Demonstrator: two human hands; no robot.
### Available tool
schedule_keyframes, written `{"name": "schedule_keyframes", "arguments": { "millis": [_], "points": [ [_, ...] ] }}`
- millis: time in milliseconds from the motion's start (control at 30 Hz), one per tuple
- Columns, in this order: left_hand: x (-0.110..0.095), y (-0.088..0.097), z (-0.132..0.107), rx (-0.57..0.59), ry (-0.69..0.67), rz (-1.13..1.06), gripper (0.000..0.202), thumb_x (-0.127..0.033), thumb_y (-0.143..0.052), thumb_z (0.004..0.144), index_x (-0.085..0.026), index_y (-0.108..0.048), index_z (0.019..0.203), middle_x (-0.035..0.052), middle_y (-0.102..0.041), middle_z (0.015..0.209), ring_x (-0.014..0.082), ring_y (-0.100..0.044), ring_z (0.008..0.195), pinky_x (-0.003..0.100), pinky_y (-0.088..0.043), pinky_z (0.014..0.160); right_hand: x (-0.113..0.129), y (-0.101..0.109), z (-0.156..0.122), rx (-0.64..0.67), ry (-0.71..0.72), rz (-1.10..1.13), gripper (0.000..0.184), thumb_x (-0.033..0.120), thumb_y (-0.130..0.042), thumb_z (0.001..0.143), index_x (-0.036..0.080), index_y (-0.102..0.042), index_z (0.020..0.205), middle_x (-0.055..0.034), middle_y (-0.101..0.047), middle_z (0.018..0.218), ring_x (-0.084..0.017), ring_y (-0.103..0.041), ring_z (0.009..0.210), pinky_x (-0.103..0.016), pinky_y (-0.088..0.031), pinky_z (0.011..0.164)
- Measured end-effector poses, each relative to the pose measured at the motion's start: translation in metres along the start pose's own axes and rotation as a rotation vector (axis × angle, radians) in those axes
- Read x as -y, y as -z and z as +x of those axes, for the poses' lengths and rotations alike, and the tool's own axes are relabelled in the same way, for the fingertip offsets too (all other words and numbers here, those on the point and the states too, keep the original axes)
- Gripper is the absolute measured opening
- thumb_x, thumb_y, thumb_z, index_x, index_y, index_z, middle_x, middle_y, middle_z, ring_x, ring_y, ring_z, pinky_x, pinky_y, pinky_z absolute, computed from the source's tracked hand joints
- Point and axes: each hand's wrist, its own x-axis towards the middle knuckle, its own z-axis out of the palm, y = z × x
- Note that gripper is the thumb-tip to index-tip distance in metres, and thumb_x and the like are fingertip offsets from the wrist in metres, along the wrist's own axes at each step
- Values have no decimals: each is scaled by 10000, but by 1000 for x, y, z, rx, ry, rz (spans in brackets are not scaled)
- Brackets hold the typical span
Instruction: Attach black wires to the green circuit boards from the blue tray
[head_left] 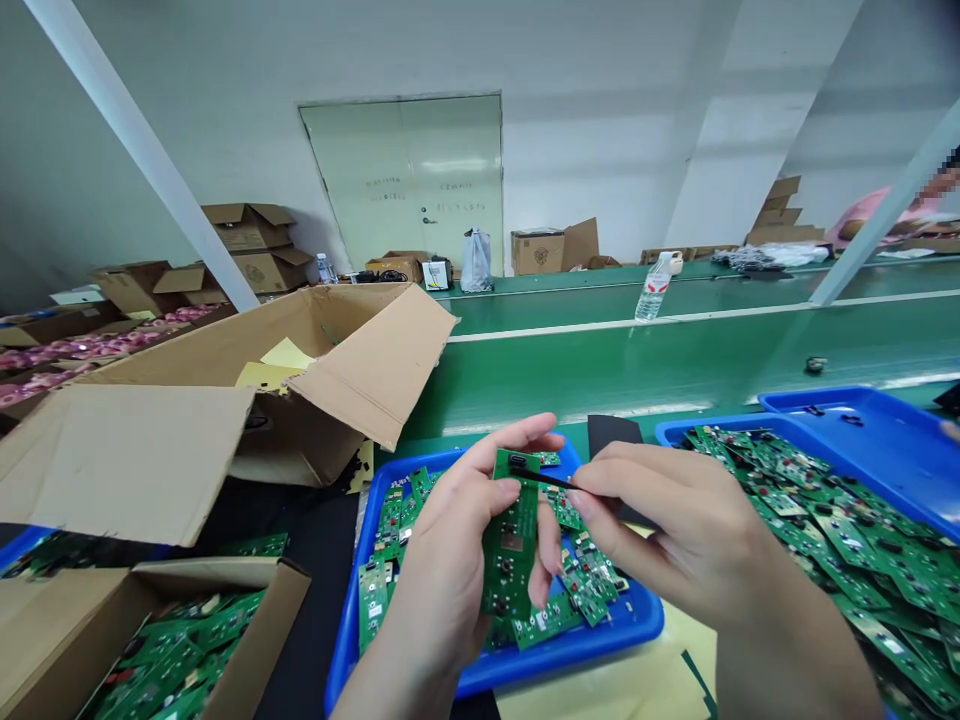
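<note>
My left hand (442, 540) is closed around a green circuit board (507, 575), held upright with its component side facing me. A black part sits near the top of that board. From the right, my right hand (679, 515) pinches a thin black strip (547, 479), whose far end meets the board's upper part, close to my left thumb. Whether the strip is soft or rigid I cannot tell. Below both hands is a blue tray (649, 630) with several green circuit boards (551, 618) lying loose in it.
Another blue tray (671, 432) at right is heaped with boards, beside a further blue tray (862, 415). To the left stand a large open carton (375, 370) and a small box (262, 640) of boards. Yellow sheets (600, 690) lie in front; a bottle (655, 288) stands behind.
</note>
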Motion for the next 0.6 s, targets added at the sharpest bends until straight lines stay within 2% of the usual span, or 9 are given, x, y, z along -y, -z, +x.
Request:
{"name": "schedule_keyframes", "arguments": {
  "millis": [300, 500, 600],
  "points": [
    [-2, -1, -1, 46, 34, -25, 343, -192, -425, 812, -139, -621, 1089, 62, -629, 888, 42, -520, 369, 168, -381, 346, 0, -2, 0, -28, 11, -13, 174, 105, -466, 878, 166, -568, 752, 24, -469, 584, -99, -405, 521, -237, -297, 488],
    [-1, 1, 1, 24, 18, -33, 324, -199, -429, 828, -141, -638, 1068, 79, -621, 1002, 44, -537, 382, 172, -387, 336, -1, -2, -1, -17, 1, -25, 170, 116, -463, 883, 165, -575, 764, 21, -475, 584, -101, -402, 524, -239, -293, 489],
    [1, 1, 1, 22, 10, -29, 321, -197, -429, 832, -140, -642, 1064, 80, -626, 985, 45, -534, 384, 170, -385, 334, -1, -1, 0, -18, -16, -28, 173, 131, -461, 888, 160, -578, 764, 22, -470, 575, -101, -402, 519, -237, -291, 487]
  ]
}}
